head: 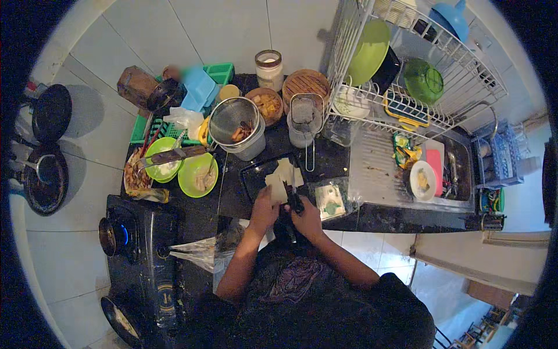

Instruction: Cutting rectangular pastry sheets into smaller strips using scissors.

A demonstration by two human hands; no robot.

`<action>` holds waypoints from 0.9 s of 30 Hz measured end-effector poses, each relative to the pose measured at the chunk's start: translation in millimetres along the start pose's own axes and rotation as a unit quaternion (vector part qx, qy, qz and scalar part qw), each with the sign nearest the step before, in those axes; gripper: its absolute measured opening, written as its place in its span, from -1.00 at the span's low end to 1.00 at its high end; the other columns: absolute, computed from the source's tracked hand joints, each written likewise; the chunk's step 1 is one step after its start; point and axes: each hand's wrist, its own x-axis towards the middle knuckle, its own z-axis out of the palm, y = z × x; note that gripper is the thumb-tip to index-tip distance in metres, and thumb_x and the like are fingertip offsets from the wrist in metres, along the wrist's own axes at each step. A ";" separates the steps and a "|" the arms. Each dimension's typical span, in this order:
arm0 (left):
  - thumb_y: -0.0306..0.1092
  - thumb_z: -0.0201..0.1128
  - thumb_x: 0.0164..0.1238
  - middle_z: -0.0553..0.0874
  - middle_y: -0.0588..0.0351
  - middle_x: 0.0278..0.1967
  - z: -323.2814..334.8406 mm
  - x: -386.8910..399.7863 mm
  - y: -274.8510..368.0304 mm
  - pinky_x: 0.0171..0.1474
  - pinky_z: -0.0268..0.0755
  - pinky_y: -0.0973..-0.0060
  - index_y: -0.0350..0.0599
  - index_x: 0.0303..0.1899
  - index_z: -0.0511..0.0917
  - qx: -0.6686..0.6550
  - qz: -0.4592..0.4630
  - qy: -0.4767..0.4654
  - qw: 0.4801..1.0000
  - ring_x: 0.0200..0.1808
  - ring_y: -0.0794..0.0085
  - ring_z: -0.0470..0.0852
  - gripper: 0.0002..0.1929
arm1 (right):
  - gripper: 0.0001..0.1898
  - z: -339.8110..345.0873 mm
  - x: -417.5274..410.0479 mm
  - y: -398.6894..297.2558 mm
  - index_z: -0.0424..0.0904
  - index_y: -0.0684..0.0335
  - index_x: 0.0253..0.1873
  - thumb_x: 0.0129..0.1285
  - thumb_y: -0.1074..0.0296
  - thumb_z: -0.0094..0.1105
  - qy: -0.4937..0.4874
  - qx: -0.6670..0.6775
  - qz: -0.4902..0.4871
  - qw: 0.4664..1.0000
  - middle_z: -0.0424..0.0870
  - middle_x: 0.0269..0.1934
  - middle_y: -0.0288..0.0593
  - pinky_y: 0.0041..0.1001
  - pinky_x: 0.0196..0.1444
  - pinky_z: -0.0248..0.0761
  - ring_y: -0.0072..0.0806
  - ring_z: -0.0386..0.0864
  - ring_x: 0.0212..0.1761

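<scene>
My right hand is closed around the black handle of a knife, whose blade points away from me over pale, thin sheets. These lie on a black tray at the counter's front. The fingers of my left hand rest on the near left edge of the sheets; whether they pinch them is unclear. Just right of the tray lies an opened clear plastic packet with pale contents. A metal strainer on a plastic container and two lime-green bowls stand beyond and to the left.
At left a gas stove has a blue flame under a small pan and a frying pan nearer me. A wire dish rack stands at the back right, above the steel sink. A glass jar stands by the wall.
</scene>
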 end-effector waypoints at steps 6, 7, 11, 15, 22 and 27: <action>-0.44 0.25 0.10 0.43 -0.38 0.12 0.2 -3.7 22.4 0.32 0.18 0.21 -0.50 0.14 0.31 0.001 -0.001 0.019 1.000 0.24 -0.15 0.32 -0.44 | -0.54 3.4 8.5 -5.5 0.48 0.32 0.02 0.05 0.20 0.30 0.005 -0.035 0.007 0.999 0.65 -0.29 0.16 -0.19 -0.14 0.48 0.06 0.62 -0.25; -0.46 0.26 0.09 0.37 -0.41 0.14 2.6 -4.6 18.0 0.30 0.20 0.21 -0.51 0.17 0.26 0.024 0.013 0.018 0.999 0.23 -0.19 0.32 -0.40 | -0.54 2.5 9.3 -10.8 0.48 0.32 0.02 0.04 0.24 0.31 -0.013 -0.019 0.019 1.000 0.65 -0.28 0.16 -0.20 -0.12 0.48 0.05 0.62 -0.22; -0.40 0.30 0.07 0.43 -0.34 0.14 16.9 -4.0 -7.0 0.33 0.17 0.24 -0.46 0.17 0.31 0.042 0.032 0.053 0.997 0.25 -0.12 0.32 -0.39 | -0.55 8.8 12.1 -9.7 0.49 0.32 0.02 0.00 0.31 0.32 0.007 -0.006 0.001 1.000 0.65 -0.23 0.15 -0.24 -0.09 0.47 -0.01 0.63 -0.17; -0.40 0.32 0.03 0.48 -0.28 0.11 10.6 -6.9 -4.5 0.28 0.22 0.22 -0.39 0.17 0.33 0.023 0.034 0.064 0.997 0.20 -0.08 0.41 -0.38 | -0.55 10.5 17.8 -8.2 0.50 0.32 0.01 -0.01 0.32 0.33 -0.006 0.018 0.021 1.000 0.66 -0.23 0.12 -0.27 -0.08 0.47 -0.07 0.64 -0.16; -0.39 0.36 0.09 0.60 -0.13 -0.05 -9.6 -19.9 13.8 -0.03 0.48 0.37 -0.31 0.11 0.39 -0.085 -0.028 0.086 0.992 -0.05 0.20 0.61 -0.47 | -0.67 27.8 24.8 15.3 0.51 0.34 -0.08 0.02 0.40 0.29 -0.009 0.118 0.020 0.993 0.65 -0.34 -0.08 -0.42 -0.29 0.44 -0.36 0.60 -0.36; -0.46 0.29 0.17 0.63 -0.01 -0.10 -12.7 -30.1 17.6 -0.14 0.50 0.47 -0.26 0.08 0.41 -0.204 -0.135 0.055 0.968 -0.18 0.40 0.63 -0.57 | -0.79 32.2 26.6 25.4 0.49 0.34 -0.14 0.10 0.47 0.20 -0.059 0.272 0.135 0.951 0.60 -0.44 -0.23 -0.58 -0.55 0.33 -0.61 0.49 -0.54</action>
